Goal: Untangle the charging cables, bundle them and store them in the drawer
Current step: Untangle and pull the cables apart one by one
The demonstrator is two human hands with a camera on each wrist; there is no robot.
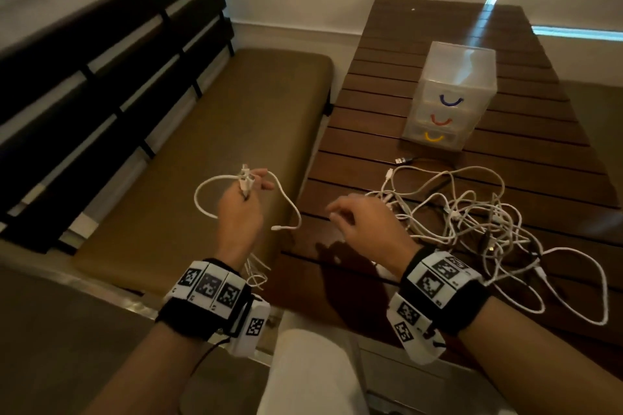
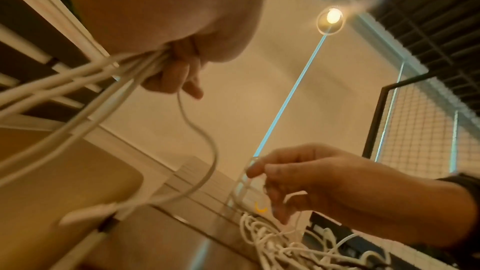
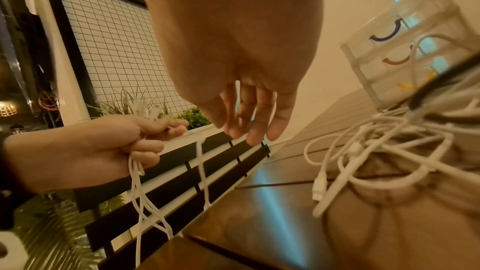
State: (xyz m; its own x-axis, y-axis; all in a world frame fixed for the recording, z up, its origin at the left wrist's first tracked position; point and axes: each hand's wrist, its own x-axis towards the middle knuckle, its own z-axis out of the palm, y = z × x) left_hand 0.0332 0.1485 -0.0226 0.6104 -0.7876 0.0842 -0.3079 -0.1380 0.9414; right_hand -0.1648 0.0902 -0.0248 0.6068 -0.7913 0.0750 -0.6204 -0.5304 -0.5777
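My left hand (image 1: 247, 190) is raised over the bench and grips several white cables (image 1: 202, 205) in its fist; their plugs stick up above the fingers, one end loops down to the right, more strands hang below the wrist. In the left wrist view those white cables (image 2: 78, 81) run out of the curled fingers. My right hand (image 1: 340, 216) hovers over the table's left edge with loosely bent fingers and holds nothing. A tangled pile of white and black cables (image 1: 472, 212) lies on the table just right of it. The clear three-drawer unit (image 1: 451, 94) stands behind, drawers closed.
The dark slatted wooden table (image 1: 387, 84) fills the right side. A cushioned bench (image 1: 219, 145) with a dark slatted backrest lies to the left. A black USB plug (image 1: 401, 160) lies in front of the drawer unit. A white knee (image 1: 310, 374) shows at the bottom.
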